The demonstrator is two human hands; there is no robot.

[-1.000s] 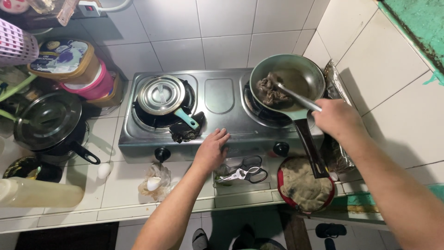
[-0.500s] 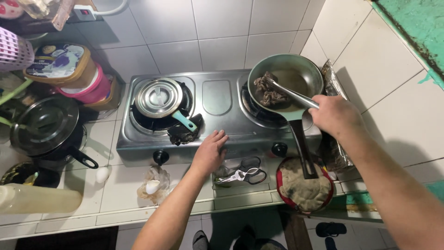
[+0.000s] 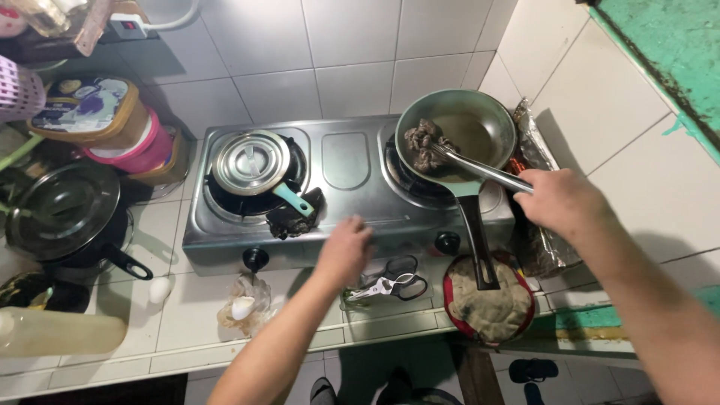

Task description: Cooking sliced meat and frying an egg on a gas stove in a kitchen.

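Left hand (image 3: pixel 343 251) hovers over front edge of two-burner gas stove (image 3: pixel 346 161), fingers loosely curled, gripping nothing; scissors (image 3: pixel 390 283) lie on tiled counter (image 3: pixel 187 315) just beside it. Round pot holder (image 3: pixel 484 300) sits at counter edge under pan's handle. Right hand (image 3: pixel 562 202) closed around handle of metal utensil (image 3: pixel 480 171), its far end in dark meat (image 3: pixel 424 144) inside frying pan (image 3: pixel 457 135) on right burner. Lidded saucepan (image 3: pixel 251 165) on left burner.
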